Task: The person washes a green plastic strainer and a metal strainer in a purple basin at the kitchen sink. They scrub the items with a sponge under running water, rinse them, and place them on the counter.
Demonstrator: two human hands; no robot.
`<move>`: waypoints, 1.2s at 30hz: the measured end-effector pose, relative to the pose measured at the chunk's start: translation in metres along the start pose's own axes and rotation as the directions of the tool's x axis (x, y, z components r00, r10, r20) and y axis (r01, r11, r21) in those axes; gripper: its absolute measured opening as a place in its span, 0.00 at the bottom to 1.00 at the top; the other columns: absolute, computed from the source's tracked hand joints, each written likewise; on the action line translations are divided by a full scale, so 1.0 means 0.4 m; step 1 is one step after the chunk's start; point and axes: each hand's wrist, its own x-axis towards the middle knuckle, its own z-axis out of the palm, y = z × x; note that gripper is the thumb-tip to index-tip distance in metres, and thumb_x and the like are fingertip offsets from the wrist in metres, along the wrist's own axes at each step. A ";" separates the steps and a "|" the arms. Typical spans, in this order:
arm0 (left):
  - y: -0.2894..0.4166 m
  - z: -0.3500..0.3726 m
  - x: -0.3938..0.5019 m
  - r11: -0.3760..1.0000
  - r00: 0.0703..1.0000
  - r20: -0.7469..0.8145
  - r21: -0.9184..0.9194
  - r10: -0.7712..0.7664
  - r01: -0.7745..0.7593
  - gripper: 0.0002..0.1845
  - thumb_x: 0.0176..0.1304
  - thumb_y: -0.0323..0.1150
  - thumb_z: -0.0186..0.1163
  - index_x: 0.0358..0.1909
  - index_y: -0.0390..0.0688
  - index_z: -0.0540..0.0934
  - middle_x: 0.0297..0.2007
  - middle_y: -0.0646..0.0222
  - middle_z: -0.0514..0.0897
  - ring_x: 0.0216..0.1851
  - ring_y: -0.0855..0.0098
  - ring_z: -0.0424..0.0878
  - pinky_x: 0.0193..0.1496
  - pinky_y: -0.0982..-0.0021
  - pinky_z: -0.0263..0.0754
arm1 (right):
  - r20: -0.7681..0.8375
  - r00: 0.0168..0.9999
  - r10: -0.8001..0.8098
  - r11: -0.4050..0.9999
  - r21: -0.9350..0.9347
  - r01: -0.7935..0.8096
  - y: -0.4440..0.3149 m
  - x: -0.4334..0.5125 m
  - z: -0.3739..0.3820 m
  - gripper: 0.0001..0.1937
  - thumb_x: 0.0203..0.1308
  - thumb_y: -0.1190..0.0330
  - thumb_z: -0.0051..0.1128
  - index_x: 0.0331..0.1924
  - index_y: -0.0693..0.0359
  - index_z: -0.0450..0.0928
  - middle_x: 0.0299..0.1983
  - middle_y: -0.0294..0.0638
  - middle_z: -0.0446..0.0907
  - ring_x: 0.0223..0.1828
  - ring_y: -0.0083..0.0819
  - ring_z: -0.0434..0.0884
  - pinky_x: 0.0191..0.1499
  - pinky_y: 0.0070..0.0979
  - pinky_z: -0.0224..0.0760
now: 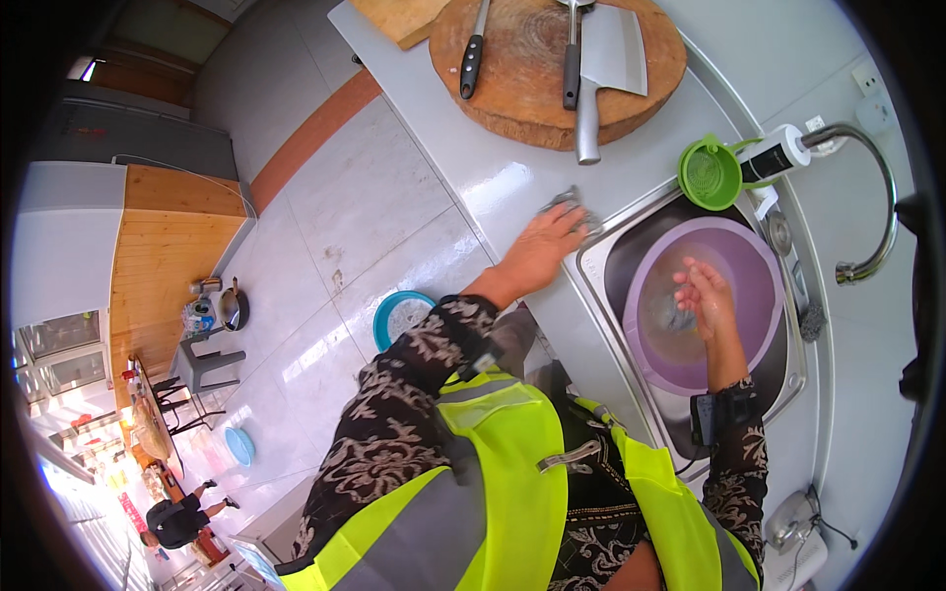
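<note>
My left hand [538, 250] presses a crumpled grey cloth [576, 210] onto the light grey countertop [502, 185], beside the sink's corner. Over a purple plastic basin [757, 295], my right hand [706, 295] hovers with loosely curled fingers and nothing visible in them. The basin stands in a stainless steel sink [669, 414] and holds cloudy water [676, 343]. A grey, blurred item lies in that water below my right hand; what it is I cannot tell.
A round wooden chopping block [517, 89] bears a cleaver [613, 55] and other utensils. A green strainer [709, 173] sits by the curved faucet [883, 177]. A steel scrubber [813, 323] lies on the sink ledge. A teal basin [384, 321] stands on the floor; a person [177, 521] is far off.
</note>
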 end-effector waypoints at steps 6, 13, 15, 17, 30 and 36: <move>-0.059 -0.075 -0.179 0.998 0.998 -0.067 -0.065 -0.018 0.014 0.21 0.51 0.17 0.54 0.46 0.46 0.83 0.55 0.60 0.77 0.55 0.56 0.73 0.58 0.62 0.70 | 0.002 1.000 0.028 0.992 -0.121 -0.028 0.060 -0.102 -0.084 0.16 0.66 0.66 0.53 0.54 0.64 0.74 0.36 0.39 0.80 0.25 0.22 0.78 0.27 0.17 0.72; 0.102 -0.049 -0.016 0.770 0.893 -0.298 -0.633 -0.337 0.080 0.27 0.52 0.10 0.51 0.53 0.44 0.78 0.51 0.60 0.79 0.54 0.63 0.78 0.55 0.70 0.72 | -0.030 0.999 -0.014 0.983 -0.181 0.009 0.060 -0.212 -0.148 0.20 0.67 0.59 0.51 0.60 0.56 0.70 0.47 0.42 0.79 0.39 0.25 0.79 0.35 0.26 0.77; 0.229 -0.010 0.025 0.793 0.959 -0.239 -0.608 -0.148 -0.029 0.34 0.50 0.10 0.53 0.61 0.45 0.72 0.55 0.61 0.77 0.57 0.61 0.76 0.58 0.69 0.71 | 0.066 0.998 0.007 0.991 0.132 -0.015 0.073 -0.245 -0.104 0.21 0.68 0.58 0.49 0.61 0.56 0.68 0.48 0.44 0.77 0.43 0.31 0.80 0.39 0.31 0.78; 0.310 0.012 0.096 0.778 0.991 -0.131 -0.619 0.027 -0.103 0.37 0.51 0.16 0.58 0.66 0.43 0.64 0.62 0.56 0.70 0.64 0.59 0.68 0.64 0.66 0.64 | 0.235 0.972 -0.019 0.906 0.415 -0.082 0.074 -0.221 -0.052 0.22 0.68 0.58 0.49 0.63 0.53 0.65 0.51 0.43 0.76 0.47 0.36 0.80 0.43 0.39 0.78; 0.195 0.060 0.357 0.634 0.885 0.243 -0.624 -0.398 0.457 0.46 0.61 0.43 0.63 0.68 0.26 0.48 0.40 0.55 0.82 0.38 0.67 0.83 0.35 0.69 0.79 | -0.197 0.980 0.040 0.861 0.505 0.066 0.100 -0.114 -0.166 0.14 0.66 0.60 0.51 0.54 0.48 0.72 0.47 0.37 0.79 0.44 0.34 0.80 0.37 0.43 0.76; 0.166 0.067 0.525 0.250 0.802 0.284 -0.849 -0.526 0.465 0.38 0.63 0.38 0.60 0.65 0.28 0.53 0.33 0.51 0.83 0.24 0.67 0.83 0.23 0.70 0.78 | -0.260 0.956 -0.134 0.853 0.461 0.245 -0.038 -0.033 -0.193 0.13 0.67 0.62 0.46 0.52 0.54 0.75 0.39 0.36 0.81 0.35 0.27 0.81 0.32 0.30 0.77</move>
